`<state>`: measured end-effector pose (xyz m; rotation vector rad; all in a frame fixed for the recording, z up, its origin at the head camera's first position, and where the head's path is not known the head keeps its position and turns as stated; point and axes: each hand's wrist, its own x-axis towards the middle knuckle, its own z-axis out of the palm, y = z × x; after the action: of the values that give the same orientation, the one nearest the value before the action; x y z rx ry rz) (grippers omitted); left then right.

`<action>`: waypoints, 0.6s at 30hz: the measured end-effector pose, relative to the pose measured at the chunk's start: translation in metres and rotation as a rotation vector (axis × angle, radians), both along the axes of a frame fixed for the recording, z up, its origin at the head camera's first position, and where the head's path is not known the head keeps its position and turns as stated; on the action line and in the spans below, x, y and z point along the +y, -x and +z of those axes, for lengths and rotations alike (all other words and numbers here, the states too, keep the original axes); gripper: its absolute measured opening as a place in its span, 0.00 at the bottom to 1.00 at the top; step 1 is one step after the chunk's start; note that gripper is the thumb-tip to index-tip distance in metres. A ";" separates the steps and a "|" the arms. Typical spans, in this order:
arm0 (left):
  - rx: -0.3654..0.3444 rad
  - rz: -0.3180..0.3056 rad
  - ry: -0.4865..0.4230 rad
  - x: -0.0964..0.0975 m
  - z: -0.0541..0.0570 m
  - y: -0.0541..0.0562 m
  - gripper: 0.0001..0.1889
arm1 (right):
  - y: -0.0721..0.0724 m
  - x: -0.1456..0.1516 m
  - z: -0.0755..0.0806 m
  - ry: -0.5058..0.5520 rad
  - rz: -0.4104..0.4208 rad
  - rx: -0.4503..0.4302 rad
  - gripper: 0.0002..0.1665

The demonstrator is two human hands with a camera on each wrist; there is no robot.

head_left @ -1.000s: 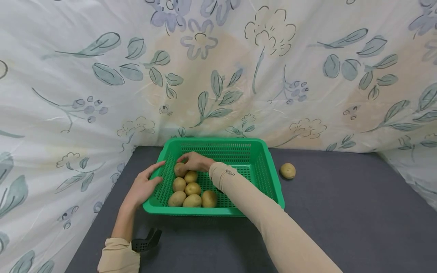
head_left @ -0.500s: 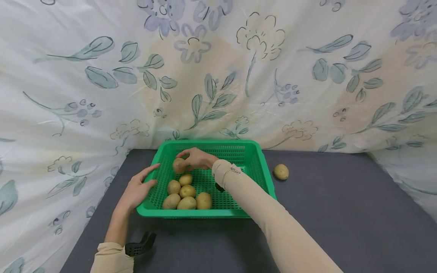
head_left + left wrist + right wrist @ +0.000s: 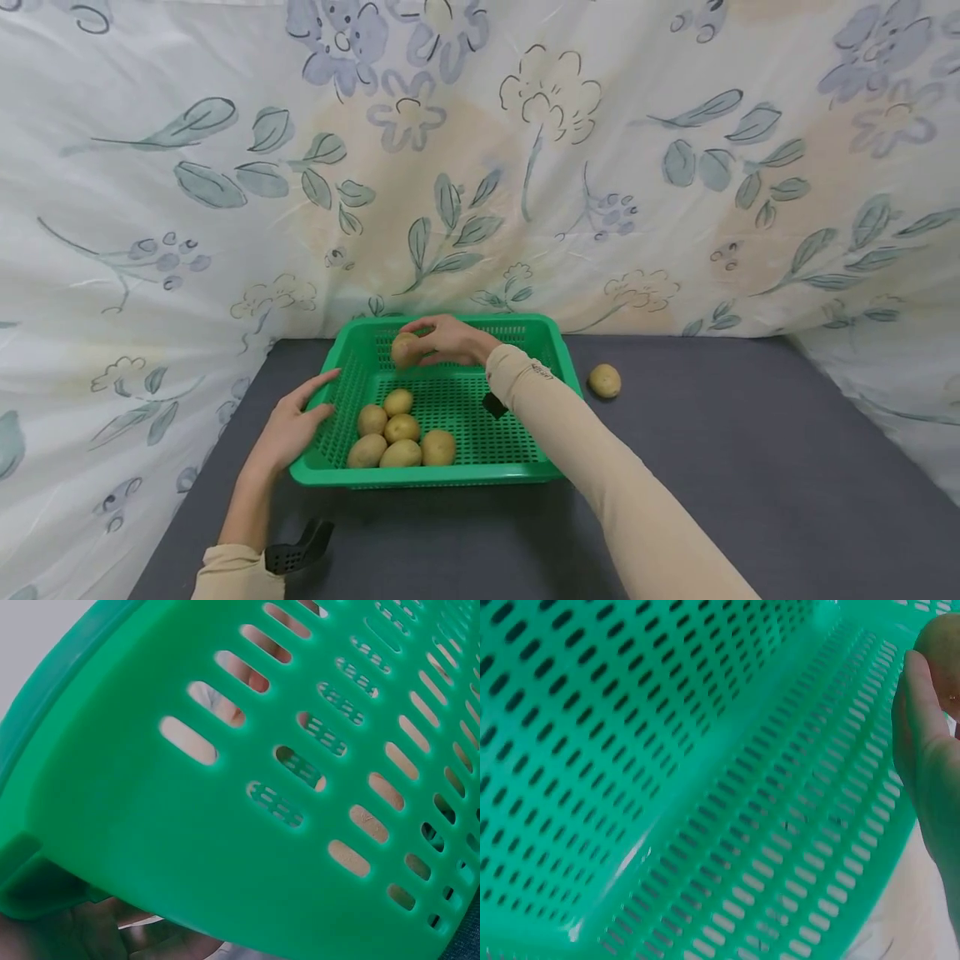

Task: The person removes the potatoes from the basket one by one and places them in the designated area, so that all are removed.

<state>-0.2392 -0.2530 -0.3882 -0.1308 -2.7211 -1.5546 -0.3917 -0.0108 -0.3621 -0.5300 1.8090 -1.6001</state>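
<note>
My right hand grips a potato, lifted over the back left of a green plastic basket. In the right wrist view the fingers lie along the potato at the right edge. Several yellow-brown potatoes sit grouped inside at the front left. My left hand holds the basket's left rim, index finger and thumb lying over it. From the left wrist, the slotted basket wall fills the picture, with curled fingers partly hidden beneath the rim.
One more potato lies on the dark grey table, right of the basket. A floral curtain hangs close behind the basket and along the left side. Black wrist camera mounts stick out near both wrists.
My right hand has raised the potato off the basket's left side and carried it up and rightward, away from the other potatoes. My left hand stays at the rim; the head view has shifted slightly.
</note>
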 end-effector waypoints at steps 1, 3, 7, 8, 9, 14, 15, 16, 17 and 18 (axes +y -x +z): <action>0.000 0.001 0.004 0.000 0.000 0.000 0.28 | 0.001 0.003 0.002 0.003 -0.006 0.003 0.32; 0.001 0.002 0.008 0.000 0.001 0.000 0.28 | 0.002 0.009 0.005 0.009 -0.018 0.014 0.31; 0.002 0.000 0.013 0.000 0.000 0.000 0.28 | 0.004 0.022 0.012 0.042 -0.053 0.019 0.30; 0.004 -0.001 0.016 -0.001 0.000 0.000 0.28 | 0.005 0.025 0.014 0.052 -0.061 0.020 0.31; 0.006 -0.001 0.019 -0.001 0.000 0.000 0.28 | 0.005 0.028 0.017 0.065 -0.067 0.017 0.32; 0.014 -0.006 0.029 -0.001 -0.001 0.000 0.28 | 0.005 0.045 0.027 0.131 -0.108 0.005 0.33; 0.012 -0.007 0.028 -0.001 -0.002 0.001 0.28 | 0.006 0.048 0.029 0.147 -0.110 0.002 0.33; 0.011 -0.007 0.028 -0.001 -0.002 0.001 0.28 | 0.006 0.051 0.030 0.159 -0.117 0.000 0.33; 0.010 -0.007 0.030 -0.001 -0.002 0.001 0.28 | 0.006 0.055 0.031 0.171 -0.118 0.004 0.33; 0.008 -0.008 0.029 -0.001 -0.002 0.001 0.29 | 0.007 0.058 0.033 0.183 -0.121 0.004 0.33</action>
<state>-0.2398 -0.2537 -0.3907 -0.1475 -2.7408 -1.5136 -0.3986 0.0469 -0.3294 -0.5144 1.7359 -1.8606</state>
